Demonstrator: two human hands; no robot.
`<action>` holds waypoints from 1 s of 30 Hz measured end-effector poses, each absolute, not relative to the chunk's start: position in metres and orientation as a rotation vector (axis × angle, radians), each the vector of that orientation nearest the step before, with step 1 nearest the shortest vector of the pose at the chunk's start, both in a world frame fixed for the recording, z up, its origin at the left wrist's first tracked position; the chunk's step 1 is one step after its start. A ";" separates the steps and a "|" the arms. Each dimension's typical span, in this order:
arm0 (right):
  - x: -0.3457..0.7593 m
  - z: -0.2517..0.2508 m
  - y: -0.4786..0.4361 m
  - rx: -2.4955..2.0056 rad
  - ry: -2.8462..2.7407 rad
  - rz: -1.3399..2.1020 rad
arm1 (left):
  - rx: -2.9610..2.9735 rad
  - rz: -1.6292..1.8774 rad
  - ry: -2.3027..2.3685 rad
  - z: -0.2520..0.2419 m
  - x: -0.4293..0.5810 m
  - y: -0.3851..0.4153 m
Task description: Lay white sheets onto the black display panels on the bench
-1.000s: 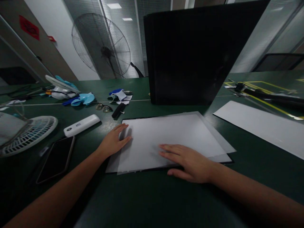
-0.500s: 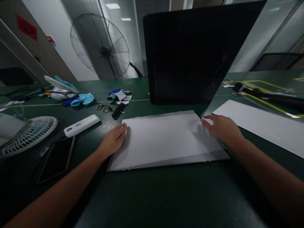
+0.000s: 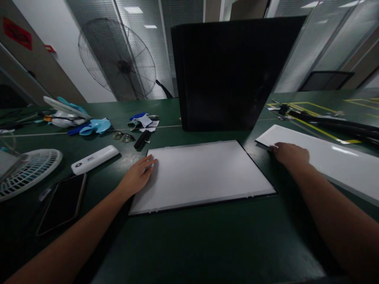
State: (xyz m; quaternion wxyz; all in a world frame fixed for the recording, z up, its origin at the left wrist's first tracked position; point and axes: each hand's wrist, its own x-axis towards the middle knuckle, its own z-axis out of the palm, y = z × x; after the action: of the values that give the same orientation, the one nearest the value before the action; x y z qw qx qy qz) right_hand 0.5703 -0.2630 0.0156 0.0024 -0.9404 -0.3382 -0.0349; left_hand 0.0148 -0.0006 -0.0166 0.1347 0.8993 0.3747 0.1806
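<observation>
A white flat panel point(image 3: 201, 173) with a thin dark frame lies on the green table point(image 3: 189, 244) in front of me. My left hand point(image 3: 136, 176) rests open, its fingertips flat on the panel's left edge. My right hand point(image 3: 290, 154) is off the panel, to its right. It lies knuckles up on the near left corner of a stack of white sheets point(image 3: 331, 159). Its fingers are bent down and closed on the corner of the thin sheet there.
A tall black board point(image 3: 231, 75) stands just behind the panel. To the left lie a white oblong device point(image 3: 94, 159), a dark phone point(image 3: 60, 203), a white fan grille point(image 3: 28, 171), glasses point(image 3: 122, 136) and blue clutter point(image 3: 94, 126). A floor fan point(image 3: 118, 65) stands behind.
My right hand slid the thin translucent sheet off the panel and moved right with it to the white stack. The panel now lies bare. My left hand stayed at the panel's left edge.
</observation>
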 end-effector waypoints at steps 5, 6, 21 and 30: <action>0.548 0.034 -0.264 -2.964 -1.069 -0.153 | 2.614 0.480 1.104 -0.015 0.014 -0.001; 0.542 0.038 -0.264 -2.961 -1.075 -0.172 | 2.617 0.466 1.103 -0.014 0.014 -0.001; 0.329 0.040 -0.242 -2.111 -2.353 -0.047 | 2.624 0.506 1.070 -0.017 0.012 0.001; 0.356 0.038 -0.244 -1.955 -2.230 -0.199 | 2.627 0.478 1.080 -0.017 0.013 0.000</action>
State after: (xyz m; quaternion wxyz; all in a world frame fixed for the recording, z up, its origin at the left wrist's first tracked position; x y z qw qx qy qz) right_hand 0.3557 -0.2441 0.0382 0.0845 -0.6553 -0.7477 -0.0667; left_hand 0.0126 -0.0005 -0.0166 0.1305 0.9043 0.3717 0.1645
